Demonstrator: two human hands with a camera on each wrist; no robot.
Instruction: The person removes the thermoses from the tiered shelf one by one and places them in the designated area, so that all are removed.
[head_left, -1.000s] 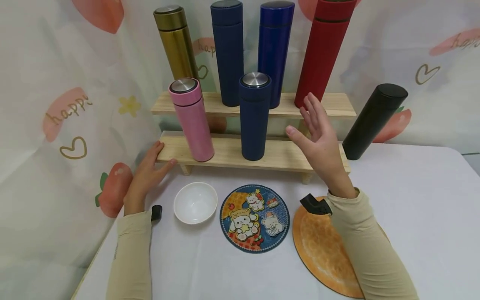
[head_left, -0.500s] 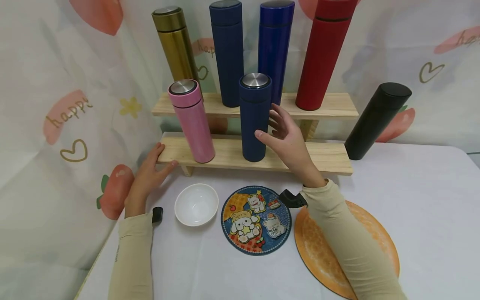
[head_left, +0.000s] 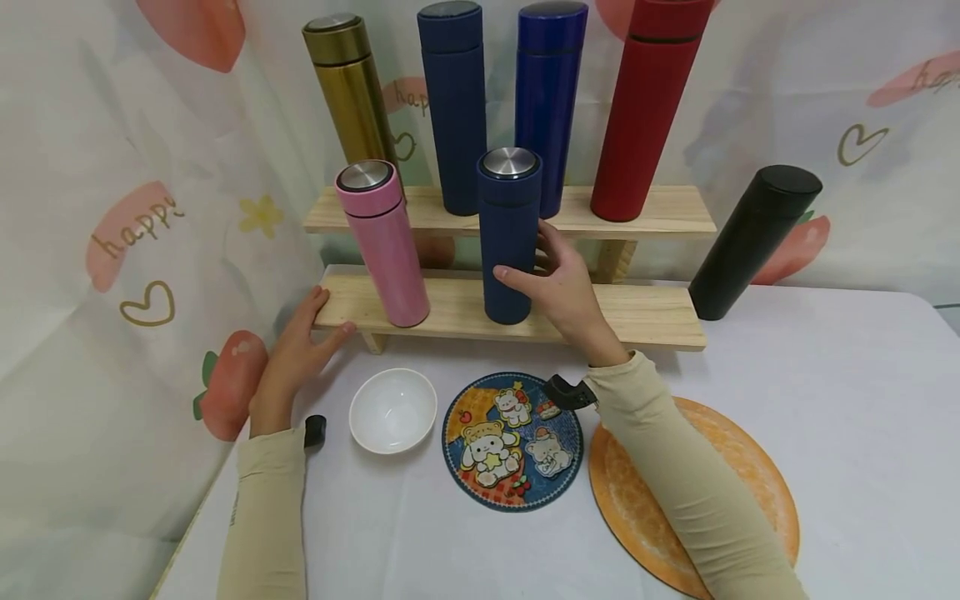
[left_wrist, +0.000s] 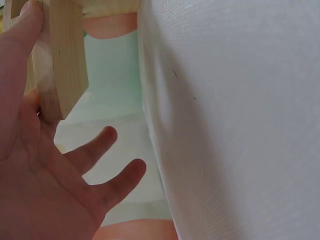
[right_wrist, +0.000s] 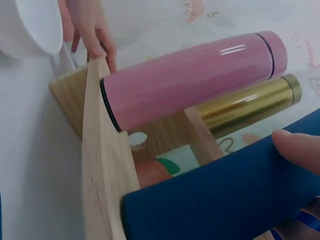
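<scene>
A navy blue thermos flask (head_left: 508, 225) with a silver-topped lid stands on the lower step of a wooden two-tier stand (head_left: 457, 308). My right hand (head_left: 566, 292) grips its lower half, thumb across the front and fingers round the back, where they are partly hidden. In the right wrist view, the flask's base (right_wrist: 131, 215) sits at the board. My left hand (head_left: 296, 354) holds the left end of the lower board (left_wrist: 65, 65) between thumb and forefinger, two other fingers spread below. To the left of the navy flask stands a pink flask (head_left: 386, 250).
Gold (head_left: 351, 92), dark blue (head_left: 453, 108), shiny blue (head_left: 550, 108) and red flasks (head_left: 648, 117) line the upper step. A black flask (head_left: 753, 242) stands right of the stand. In front lie a white bowl (head_left: 392, 412), a cartoon mat (head_left: 487, 492) and an orange round mat (head_left: 622, 508).
My right hand has moved left from the open space near the red flask and has taken hold of the navy flask. The left hand stays on the stand's end.
</scene>
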